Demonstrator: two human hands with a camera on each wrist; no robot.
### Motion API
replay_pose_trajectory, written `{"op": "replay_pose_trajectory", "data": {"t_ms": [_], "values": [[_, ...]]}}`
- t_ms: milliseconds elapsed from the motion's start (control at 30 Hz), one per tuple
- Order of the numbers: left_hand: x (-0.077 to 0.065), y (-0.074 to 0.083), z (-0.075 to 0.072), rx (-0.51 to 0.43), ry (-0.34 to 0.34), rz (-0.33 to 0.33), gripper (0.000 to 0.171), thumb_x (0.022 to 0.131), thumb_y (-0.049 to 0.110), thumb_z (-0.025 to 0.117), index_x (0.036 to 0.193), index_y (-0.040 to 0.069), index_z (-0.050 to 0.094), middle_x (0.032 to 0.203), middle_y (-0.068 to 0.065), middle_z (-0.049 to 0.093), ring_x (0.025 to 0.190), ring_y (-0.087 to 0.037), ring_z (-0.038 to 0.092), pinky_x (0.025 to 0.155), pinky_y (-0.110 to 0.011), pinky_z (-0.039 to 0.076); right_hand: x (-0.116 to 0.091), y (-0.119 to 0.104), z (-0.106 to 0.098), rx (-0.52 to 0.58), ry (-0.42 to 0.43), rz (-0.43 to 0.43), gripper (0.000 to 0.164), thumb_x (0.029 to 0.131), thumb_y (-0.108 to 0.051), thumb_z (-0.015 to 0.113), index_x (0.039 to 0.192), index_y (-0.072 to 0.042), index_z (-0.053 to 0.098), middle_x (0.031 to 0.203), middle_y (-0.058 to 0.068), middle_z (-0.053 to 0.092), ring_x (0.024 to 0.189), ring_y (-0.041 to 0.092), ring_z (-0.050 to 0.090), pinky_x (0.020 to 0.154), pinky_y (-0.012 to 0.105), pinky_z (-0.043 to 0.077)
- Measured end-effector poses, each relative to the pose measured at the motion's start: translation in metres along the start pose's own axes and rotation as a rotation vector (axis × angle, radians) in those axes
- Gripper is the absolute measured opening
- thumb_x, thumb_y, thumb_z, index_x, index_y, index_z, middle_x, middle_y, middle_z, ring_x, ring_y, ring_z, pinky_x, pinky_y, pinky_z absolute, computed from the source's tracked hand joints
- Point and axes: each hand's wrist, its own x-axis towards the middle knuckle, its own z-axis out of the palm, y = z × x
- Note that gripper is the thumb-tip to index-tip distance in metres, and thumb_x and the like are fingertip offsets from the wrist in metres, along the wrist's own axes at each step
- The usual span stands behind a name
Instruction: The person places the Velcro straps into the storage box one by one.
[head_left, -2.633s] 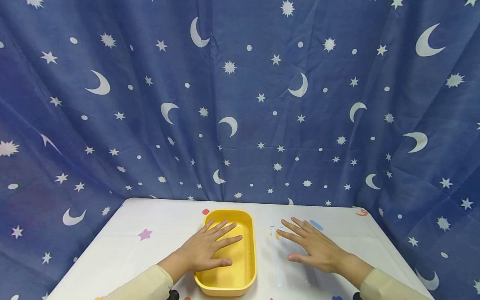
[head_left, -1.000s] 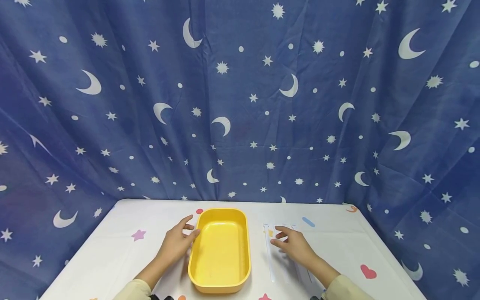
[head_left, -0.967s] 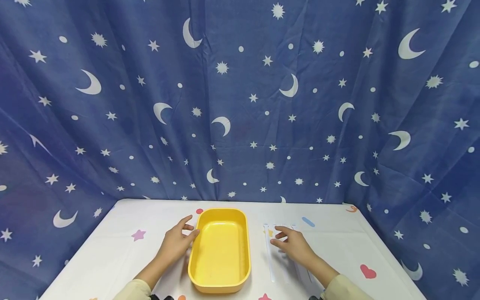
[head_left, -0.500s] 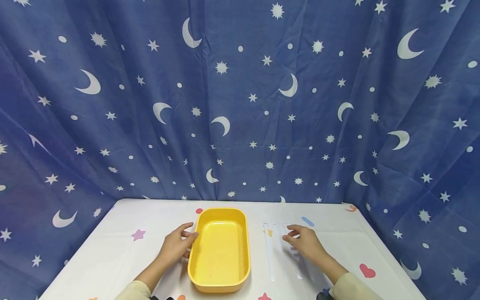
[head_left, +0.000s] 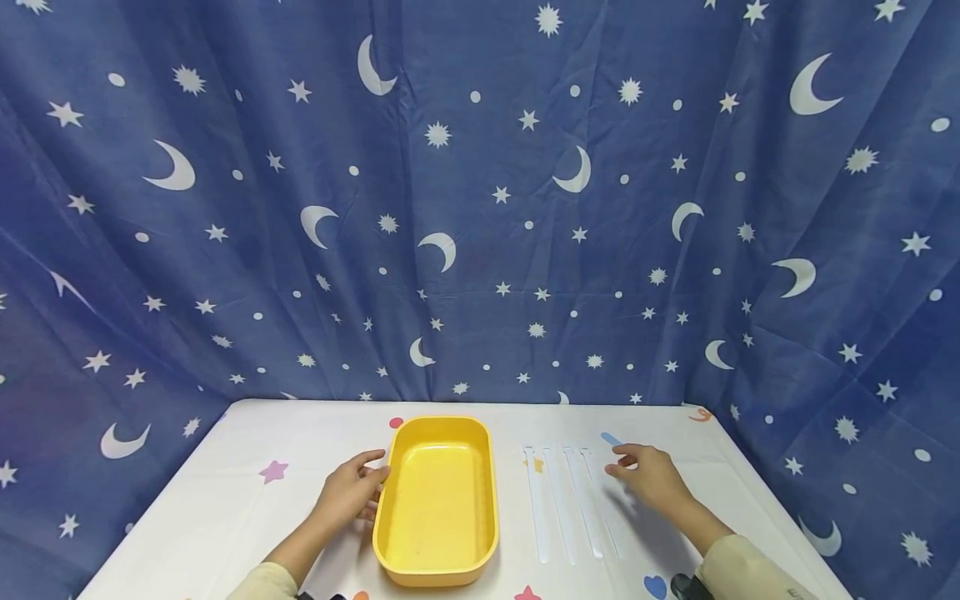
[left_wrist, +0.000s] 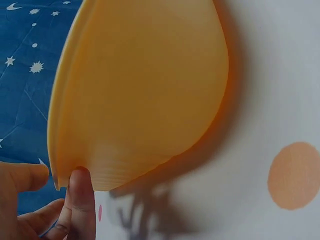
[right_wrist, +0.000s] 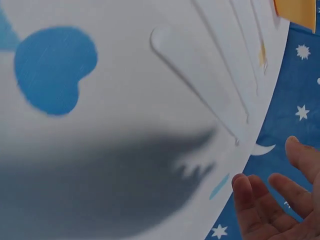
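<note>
A deep yellow tray (head_left: pixel 438 575) with rounded corners stands on the table. My left hand (head_left: pixel 347 490) pinches its left rim; the thumb (left_wrist: pixel 25 177) is at the rim's edge and a finger (left_wrist: pixel 80 200) lies against the outer wall, with the other fingers partly hidden. Several long, thin, translucent strips (head_left: pixel 555 504) lie side by side right of the tray, each with a rounded near end and a small crossbar at the far end. My right hand (head_left: pixel 654 479) hovers just right of the rightmost strip (right_wrist: pixel 185 75), fingers loosely bent, nothing between them.
The white tablecloth (head_left: pixel 315 425) carries printed shapes, such as a pink star (head_left: pixel 273 472) and a blue heart (head_left: pixel 655 587). A blue curtain (head_left: pixel 480 208) with moons and stars encloses the table at the back and sides.
Both hands were spread flat over the tray and strips. The left then went to the tray's left rim; the right moved steadily rightward along the strips, uncovering them.
</note>
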Motion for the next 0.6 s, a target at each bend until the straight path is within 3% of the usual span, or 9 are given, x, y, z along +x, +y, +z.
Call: {"op": "replay_pose_trajectory", "data": {"t_ms": [200,333,600], "values": [[-0.001,-0.001,-0.001,-0.036,-0.007,-0.04,0.046,0.094,0.019,0.06,0.137,0.002,0.054,0.095,-0.012,0.066,0.062,-0.018,0.066,0.051,-0.035,0.061,-0.001,0.012,-0.004,-0.031,-0.005,0.017,0.04,0.084,-0.021,0.076,0.111,0.007,0.068,0.091,0.016,0.073,0.093,0.038,0.066,0.083,0.053,0.055],[-0.002,0.0,-0.001,-0.076,-0.02,-0.059,0.045,0.094,0.019,0.06,0.135,0.002,0.055,0.091,-0.012,0.064,0.064,-0.019,0.066,0.053,-0.035,0.061,-0.002,0.017,-0.003,-0.026,-0.013,0.046,0.04,0.083,-0.02,0.077,0.11,0.008,0.068,0.089,0.016,0.072,0.085,0.033,0.067,0.08,0.051,0.055],[-0.002,-0.001,-0.001,-0.118,-0.024,-0.077,0.044,0.093,0.018,0.061,0.134,0.002,0.057,0.086,-0.012,0.061,0.063,-0.019,0.065,0.053,-0.034,0.061,-0.008,0.022,0.014,0.125,-0.041,0.128,0.039,0.082,-0.014,0.077,0.11,0.011,0.066,0.079,0.006,0.069,0.058,0.017,0.062,0.051,0.027,0.051]]}}
